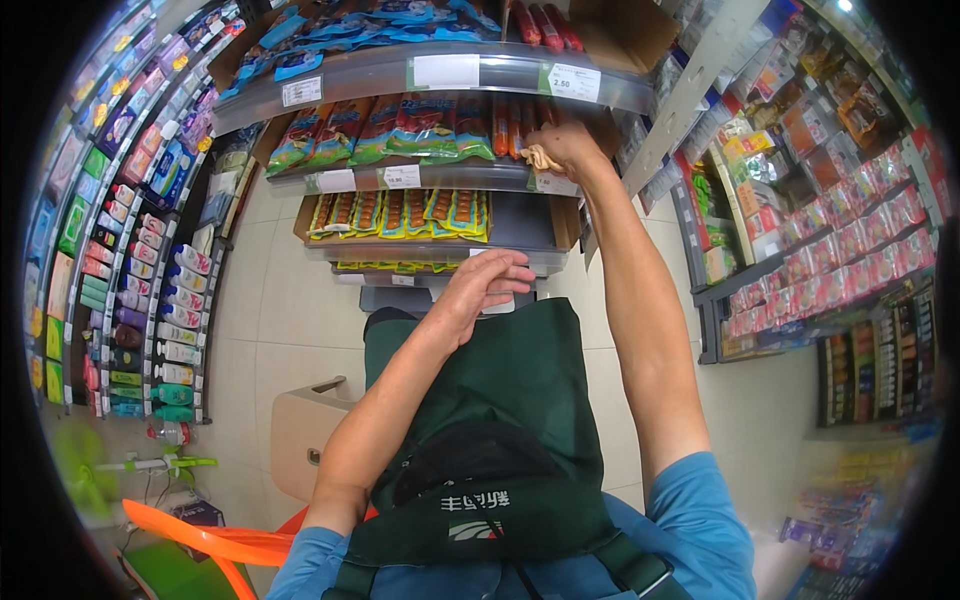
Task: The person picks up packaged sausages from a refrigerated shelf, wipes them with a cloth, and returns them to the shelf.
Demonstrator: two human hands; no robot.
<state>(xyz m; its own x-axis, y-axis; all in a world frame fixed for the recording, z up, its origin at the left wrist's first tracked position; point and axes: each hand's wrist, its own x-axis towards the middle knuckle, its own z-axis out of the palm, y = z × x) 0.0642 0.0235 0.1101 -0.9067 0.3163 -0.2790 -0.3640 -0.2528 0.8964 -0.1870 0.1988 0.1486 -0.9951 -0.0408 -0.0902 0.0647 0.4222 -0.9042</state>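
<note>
My right hand [564,148] reaches to the right end of the second shelf and is closed on a crumpled tan cloth [541,159], which touches the shelf's front edge. Just left of it stand orange-wrapped sausages [501,129]. Green and red snack packets [422,126] fill the rest of that shelf. My left hand [491,281] hovers over my lap, before the lowest shelves, fingers apart and nothing in it. Between the hands, yellow snack packets [405,214] lie in a carton on the third shelf.
Blue packets [360,34] and red sausages [551,28] lie on the top shelf. A perforated metal upright [694,90] rises right of my right arm. Bottles [180,300] line shelving at the left, near a beige stool [307,439] and an orange plastic chair [202,536].
</note>
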